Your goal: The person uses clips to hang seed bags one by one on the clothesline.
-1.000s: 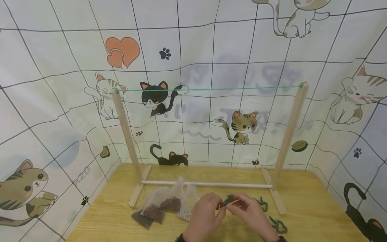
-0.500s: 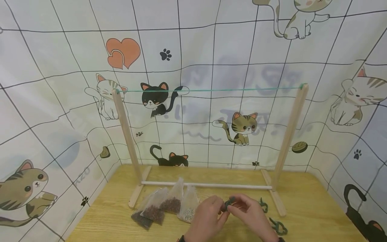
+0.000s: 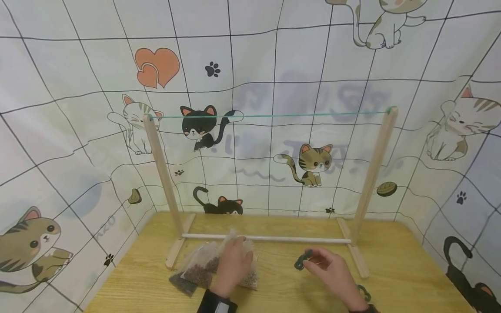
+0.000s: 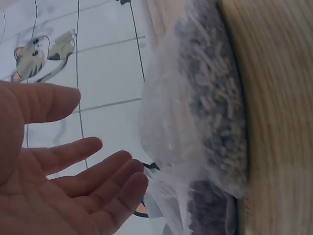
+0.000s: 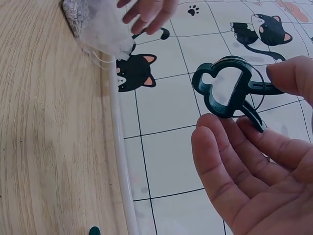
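A: What does the right hand [image 3: 332,271] hold?

B: A dark green clip [image 3: 303,260], pinched by its handles between thumb and fingers [image 5: 230,161]; its looped jaws stick out past the fingertips. It is held just above the table [image 3: 403,269], right of the middle and near the front edge.

A: And the left hand [image 3: 234,265]?

B: Its fingers are straight and spread, gripping nothing. It hovers over the clear bags [image 3: 203,267], near the pale bag of light pellets [image 4: 210,112]; actual contact cannot be told.

A: Where do the bags lie?

B: In an overlapping row left of the table's middle, in front of the lower rail of the wooden frame [image 3: 266,238].

A: What else is shown?

B: A green string [image 3: 274,115] stretched between the tops of the frame's posts, and another green clip [image 3: 365,293] at the front edge, beside the right wrist.
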`<state>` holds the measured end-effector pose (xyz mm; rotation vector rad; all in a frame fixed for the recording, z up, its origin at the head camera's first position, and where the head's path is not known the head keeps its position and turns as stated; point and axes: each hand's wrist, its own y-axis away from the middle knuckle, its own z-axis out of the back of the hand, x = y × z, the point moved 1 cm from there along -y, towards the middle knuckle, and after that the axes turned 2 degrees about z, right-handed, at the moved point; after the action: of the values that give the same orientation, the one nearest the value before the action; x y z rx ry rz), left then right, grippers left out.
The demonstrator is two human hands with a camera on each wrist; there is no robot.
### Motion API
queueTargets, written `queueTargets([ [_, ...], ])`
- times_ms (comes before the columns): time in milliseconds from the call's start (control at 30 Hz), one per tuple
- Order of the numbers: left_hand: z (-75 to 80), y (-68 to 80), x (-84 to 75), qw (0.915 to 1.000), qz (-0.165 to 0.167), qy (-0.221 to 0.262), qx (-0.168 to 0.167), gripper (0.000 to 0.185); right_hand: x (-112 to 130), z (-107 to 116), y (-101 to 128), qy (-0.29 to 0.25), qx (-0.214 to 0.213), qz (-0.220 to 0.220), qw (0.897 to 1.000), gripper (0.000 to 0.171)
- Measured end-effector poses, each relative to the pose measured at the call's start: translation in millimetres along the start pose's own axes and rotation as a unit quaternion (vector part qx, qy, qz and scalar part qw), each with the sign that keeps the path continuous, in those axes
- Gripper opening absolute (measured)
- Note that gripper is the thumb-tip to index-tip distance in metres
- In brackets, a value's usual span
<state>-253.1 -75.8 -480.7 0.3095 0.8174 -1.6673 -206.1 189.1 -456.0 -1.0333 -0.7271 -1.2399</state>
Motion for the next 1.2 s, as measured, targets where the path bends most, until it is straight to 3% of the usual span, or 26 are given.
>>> queueTargets([
  [233, 0.8, -1.4, 19.3, 0.9950, 0.009, 0.034, 0.094, 0.050, 0, 3, 0, 0.002, 0.009, -0.006, 1.000, 0.025],
  [367, 2.1, -2.8, 20.9, 0.9915, -0.004, 0.036, 0.125, 0.043, 1, 5, 0, -0.007, 0.018, -0.018, 1.000, 0.027],
  [500, 3.6, -2.5, 20.5, 0.9918, -0.016, 0.038, 0.121, 0.034, 1, 7, 0, -0.017, 0.022, -0.023, 0.999, 0.028],
  [833, 3.5, -4.2, 17.6, 0.9950, 0.008, 0.075, 0.066, 0.014, -5, 9, 1, 0.008, 0.009, -0.005, 1.000, 0.028],
  [933, 6.3, -5.5, 13.2, 0.9942, 0.008, 0.090, 0.058, 0.024, -5, 10, 1, 0.012, 0.001, 0.000, 1.000, 0.029],
  [1067, 15.2, -3.7, 2.5, 0.9897, 0.007, 0.118, 0.081, 0.039, -3, 13, 2, 0.008, -0.013, 0.015, 1.000, 0.028],
  [1200, 23.1, -1.9, -13.5, 0.9875, 0.001, 0.126, 0.095, 0.041, 3, 22, 2, 0.013, -0.020, 0.027, 0.999, 0.031],
])
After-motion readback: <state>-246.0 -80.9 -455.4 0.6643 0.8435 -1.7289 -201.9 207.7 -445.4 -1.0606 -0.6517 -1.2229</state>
